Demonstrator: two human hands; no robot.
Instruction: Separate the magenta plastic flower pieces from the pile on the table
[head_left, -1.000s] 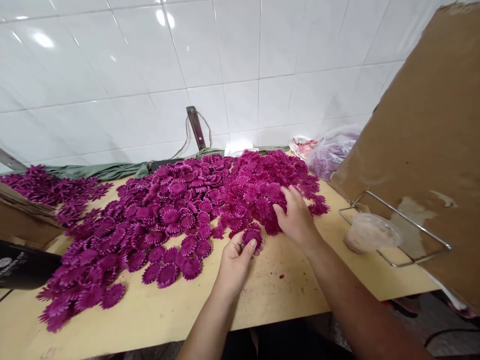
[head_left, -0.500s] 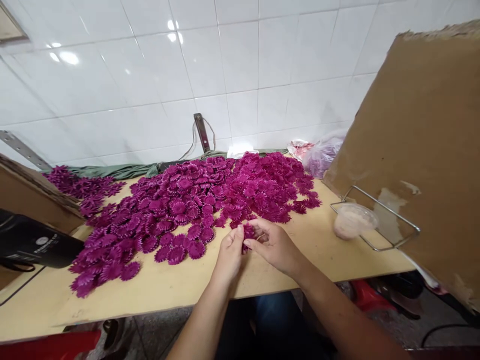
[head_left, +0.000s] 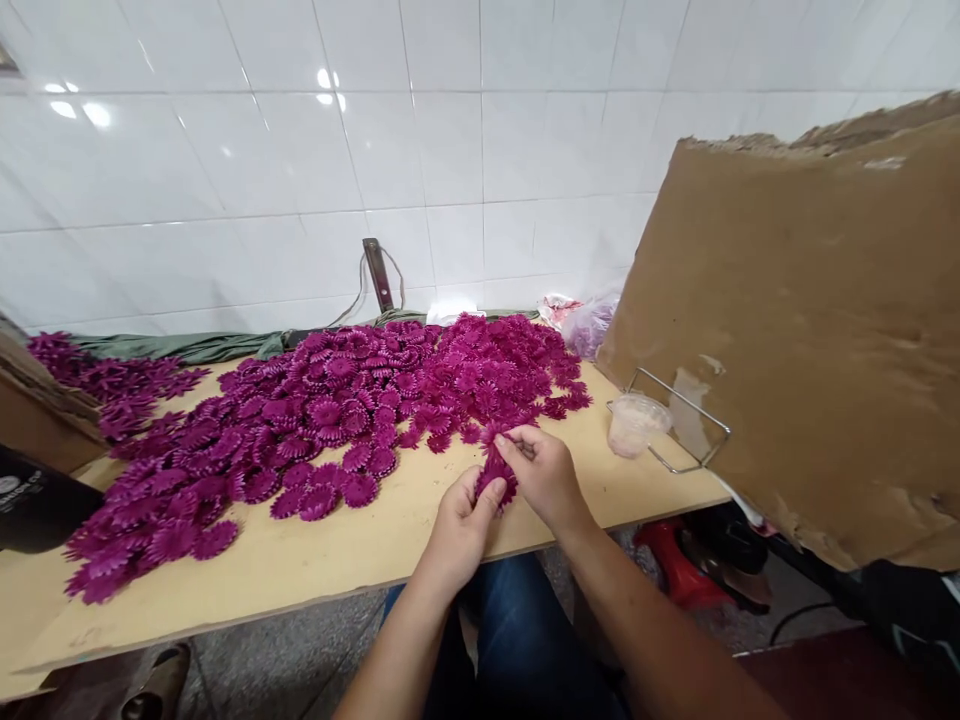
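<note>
Near the table's front edge, my left hand (head_left: 461,525) is closed around the lower part of a magenta artificial flower (head_left: 496,480) with toothed petals. My right hand (head_left: 544,475) pinches the upper end of this magenta material between thumb and forefinger. Whether it is one piece or several layers I cannot tell. Just beyond my fingers lies a large heap of magenta flower pieces (head_left: 330,410). On its left side they look thicker, with pale-edged rims; on its right they lie as flatter, spiky pieces (head_left: 487,370).
A clear plastic cup (head_left: 637,422) rests by a bent metal wire frame (head_left: 694,425) at right, before a big cardboard sheet (head_left: 787,330). A black bottle (head_left: 45,500) lies at left. Green cloth (head_left: 180,347) and a plastic bag (head_left: 592,325) lie along the tiled wall.
The camera view has turned to the right. My right hand has shifted up over the left one, and more of the magenta flower shows between them.
</note>
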